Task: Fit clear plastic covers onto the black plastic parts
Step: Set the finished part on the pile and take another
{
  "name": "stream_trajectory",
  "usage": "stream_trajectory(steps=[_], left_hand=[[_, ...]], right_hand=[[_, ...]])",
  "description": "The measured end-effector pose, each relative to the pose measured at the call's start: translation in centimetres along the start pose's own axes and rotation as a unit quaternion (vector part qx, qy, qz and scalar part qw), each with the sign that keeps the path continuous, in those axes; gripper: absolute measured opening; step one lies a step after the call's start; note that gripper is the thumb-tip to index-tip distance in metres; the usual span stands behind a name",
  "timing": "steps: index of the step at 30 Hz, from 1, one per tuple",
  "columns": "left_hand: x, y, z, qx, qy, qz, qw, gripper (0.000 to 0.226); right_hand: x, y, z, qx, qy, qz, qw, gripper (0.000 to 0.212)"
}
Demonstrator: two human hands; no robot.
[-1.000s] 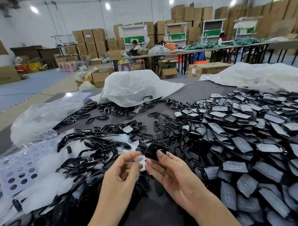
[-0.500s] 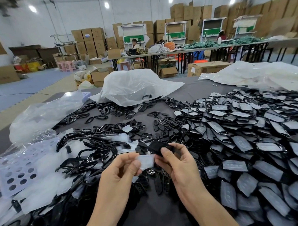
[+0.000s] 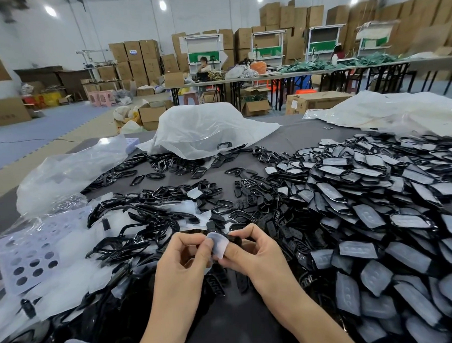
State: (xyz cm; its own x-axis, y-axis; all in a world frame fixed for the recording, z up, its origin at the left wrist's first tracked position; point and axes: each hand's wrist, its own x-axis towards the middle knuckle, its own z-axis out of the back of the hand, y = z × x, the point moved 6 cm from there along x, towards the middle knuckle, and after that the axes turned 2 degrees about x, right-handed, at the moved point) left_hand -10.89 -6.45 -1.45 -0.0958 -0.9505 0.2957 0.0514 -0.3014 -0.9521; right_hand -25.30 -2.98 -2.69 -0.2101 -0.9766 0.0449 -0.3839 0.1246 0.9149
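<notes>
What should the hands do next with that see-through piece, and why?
Probably press the clear cover down onto the black part behind it. The left hand pinches the cover's edge, the right hand holds the part, and the cover already lies against it, so pushing it on seems next.

At right, covered black plastic parts (image 3: pixel 364 217) are heaped; a perforated white plastic tray (image 3: pixel 29 253) is set at left, a crumpled translucent bag (image 3: pixel 205 130) behind.
</notes>
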Motion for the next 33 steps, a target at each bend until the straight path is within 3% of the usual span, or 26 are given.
stream_trajectory(steps=[3, 7, 12, 18, 26, 33], left_hand=[[0.1, 0.7, -0.2, -0.034, 0.01, 0.025, 0.999, 0.009], [0.3, 0.7, -0.1, -0.063, 0.02, 0.039, 0.997, 0.027], [0.0, 0.3, -0.8, -0.052, 0.091, 0.034, 0.994, 0.049], [0.0, -0.3, -0.6, -0.014, 0.064, 0.0, 0.998, 0.029], [-0.3, -0.4, -0.6, -0.005, 0.069, -0.003, 0.998, 0.04], [0.1, 0.4, -0.3, 0.017, 0.055, 0.014, 0.998, 0.033]], right_hand=[[0.0, 0.0, -0.1, 0.015, 0.002, 0.004, 1.0, 0.017], [0.0, 0.0, -0.6, 0.046, 0.013, -0.004, 0.999, 0.026], [0.1, 0.0, 0.1, 0.017, -0.011, 0.01, 1.0, 0.019], [0.3, 0.0, 0.4, 0.001, -0.008, 0.013, 1.0, 0.018], [0.3, 0.3, 0.8, -0.019, -0.01, 0.024, 0.999, 0.018], [0.1, 0.5, 0.3, -0.033, 0.012, 0.038, 0.999, 0.012]])
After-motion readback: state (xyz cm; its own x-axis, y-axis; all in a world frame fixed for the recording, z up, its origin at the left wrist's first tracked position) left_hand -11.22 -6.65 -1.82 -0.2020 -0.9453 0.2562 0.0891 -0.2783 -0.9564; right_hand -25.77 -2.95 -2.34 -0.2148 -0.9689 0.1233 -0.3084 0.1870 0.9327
